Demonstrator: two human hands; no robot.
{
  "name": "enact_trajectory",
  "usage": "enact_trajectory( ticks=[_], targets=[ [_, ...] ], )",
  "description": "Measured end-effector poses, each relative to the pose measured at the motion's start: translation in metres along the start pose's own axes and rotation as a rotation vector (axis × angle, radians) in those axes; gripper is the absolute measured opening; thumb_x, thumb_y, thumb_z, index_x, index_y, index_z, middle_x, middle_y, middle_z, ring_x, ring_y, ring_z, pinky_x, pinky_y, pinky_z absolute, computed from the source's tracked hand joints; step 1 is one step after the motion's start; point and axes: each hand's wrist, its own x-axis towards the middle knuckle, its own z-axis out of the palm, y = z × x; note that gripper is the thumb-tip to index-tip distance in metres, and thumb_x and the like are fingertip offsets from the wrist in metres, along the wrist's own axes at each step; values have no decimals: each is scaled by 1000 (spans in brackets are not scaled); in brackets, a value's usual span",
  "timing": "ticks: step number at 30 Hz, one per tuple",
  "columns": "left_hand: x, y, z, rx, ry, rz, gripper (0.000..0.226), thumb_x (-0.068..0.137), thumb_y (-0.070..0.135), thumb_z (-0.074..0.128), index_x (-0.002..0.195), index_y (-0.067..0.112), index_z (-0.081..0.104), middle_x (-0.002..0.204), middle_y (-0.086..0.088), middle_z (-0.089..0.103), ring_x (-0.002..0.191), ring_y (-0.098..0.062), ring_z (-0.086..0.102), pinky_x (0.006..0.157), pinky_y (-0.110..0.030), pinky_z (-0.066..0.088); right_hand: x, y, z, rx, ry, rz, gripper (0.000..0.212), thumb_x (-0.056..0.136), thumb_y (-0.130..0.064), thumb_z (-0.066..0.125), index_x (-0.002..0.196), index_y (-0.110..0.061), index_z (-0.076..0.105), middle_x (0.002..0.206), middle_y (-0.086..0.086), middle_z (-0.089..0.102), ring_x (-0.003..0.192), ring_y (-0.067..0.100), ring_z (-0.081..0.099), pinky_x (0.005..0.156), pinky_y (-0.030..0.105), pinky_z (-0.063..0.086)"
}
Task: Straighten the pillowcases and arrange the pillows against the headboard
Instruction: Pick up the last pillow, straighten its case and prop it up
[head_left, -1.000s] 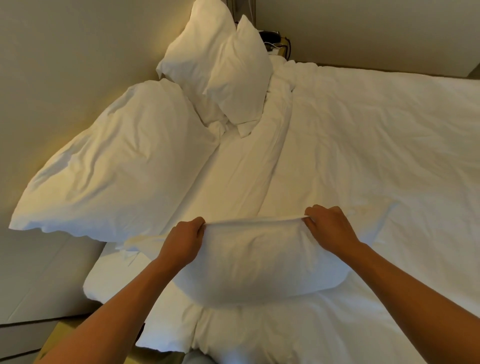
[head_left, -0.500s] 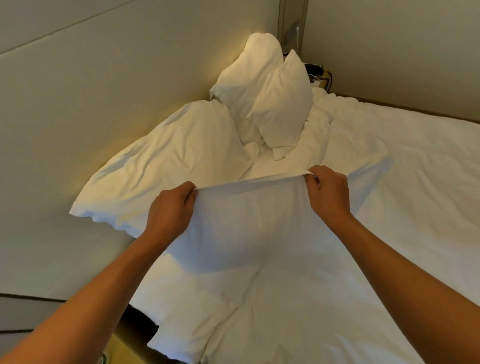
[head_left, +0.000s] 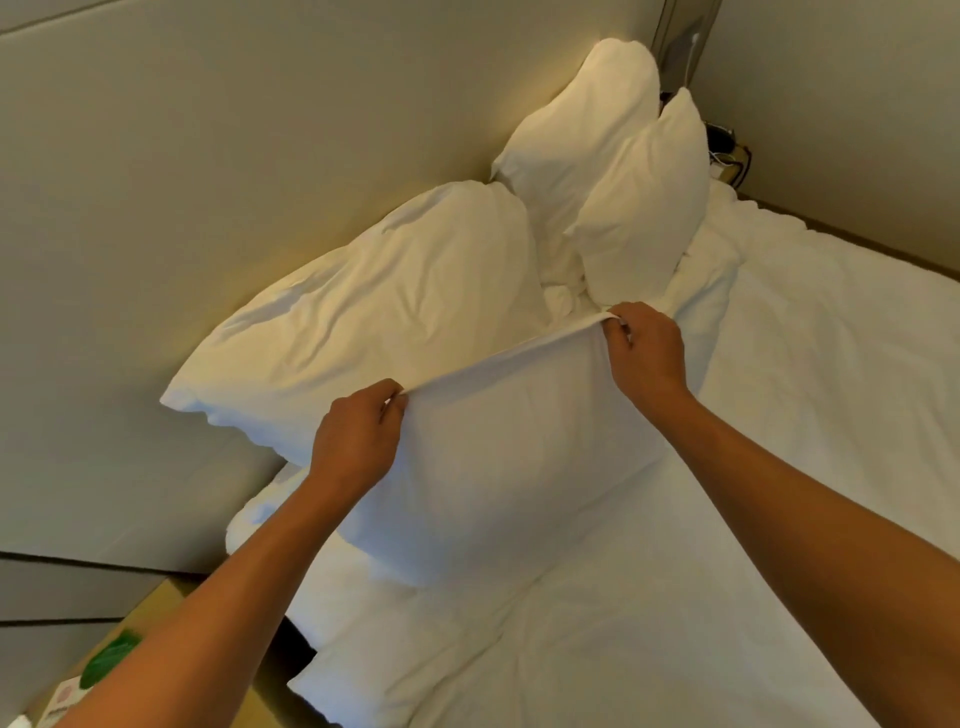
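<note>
While both bare forearms reach in from the bottom corners of the frame, the person holds a white pillow (head_left: 498, 457) up at the centre of the picture by the top hem of its pillowcase. The left hand (head_left: 356, 439), knuckles toward the camera, has its fingers curled shut and pinched on the lower left end of that hem; the right hand (head_left: 647, 351), higher and further right, is likewise closed with thumb and fingers clamped on the upper right end. Between the two fists the hem is pulled into a taut straight line slanting up to the right, and the pillow's body hangs below it, its lower edge touching the white bedding (head_left: 779, 467) that fills the right and lower middle of the frame. Just behind the held pillow, left of centre, a large creased pillow (head_left: 374, 317) leans on the beige padded headboard (head_left: 234, 156). Further up, at upper right of centre, two more pillows stand propped: a tall one (head_left: 576, 130) against the headboard and a smaller one (head_left: 644, 197) leaning in front of it. At the lower left corner a tan surface carries a green item (head_left: 109, 660), too blurred to identify.
</note>
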Motion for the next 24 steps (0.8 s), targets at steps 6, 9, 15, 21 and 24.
enact_trajectory(
  ticks=[6, 9, 15, 21, 24],
  targets=[
    [34, -16, -8, -80, 72, -65, 28, 106, 30, 47, 86, 19, 64, 62, 4, 61, 62, -24, 62, 65, -38, 48, 67, -21, 26, 13, -72, -102, 24, 104, -28, 54, 108, -14, 73, 101, 6, 73, 85, 20, 62, 77, 31, 48],
    [44, -27, 5, -73, 53, -103, 29, 106, 31, 47, 82, 21, 61, 61, 4, 60, 63, -22, 60, 62, -36, 42, 81, -18, 47, -18, -150, -94, 25, 104, -29, 55, 106, -12, 73, 99, 9, 73, 82, 22, 62, 75, 32, 46],
    [30, -38, 58, 47, -136, -157, 29, 108, 33, 41, 87, 21, 58, 74, -2, 62, 75, -30, 64, 61, -37, 47, 52, 23, 98, -153, -355, 1, 27, 106, -22, 51, 101, -5, 71, 101, 17, 72, 94, 36, 67, 74, 32, 42],
    [34, -12, 66, -22, -242, -152, 27, 108, 33, 41, 112, 24, 66, 97, 1, 66, 84, -26, 64, 78, -34, 50, 49, 42, 70, -221, -203, -8, 33, 106, -25, 52, 88, -2, 68, 88, 17, 71, 79, 34, 66, 72, 42, 54],
    [39, -7, 59, -89, -281, -158, 19, 107, 33, 45, 104, 29, 63, 91, 4, 61, 67, -18, 60, 74, -34, 53, 58, 40, 61, -228, -168, -26, 35, 106, -28, 50, 88, -4, 69, 87, 14, 71, 77, 31, 67, 73, 41, 55]
  ],
)
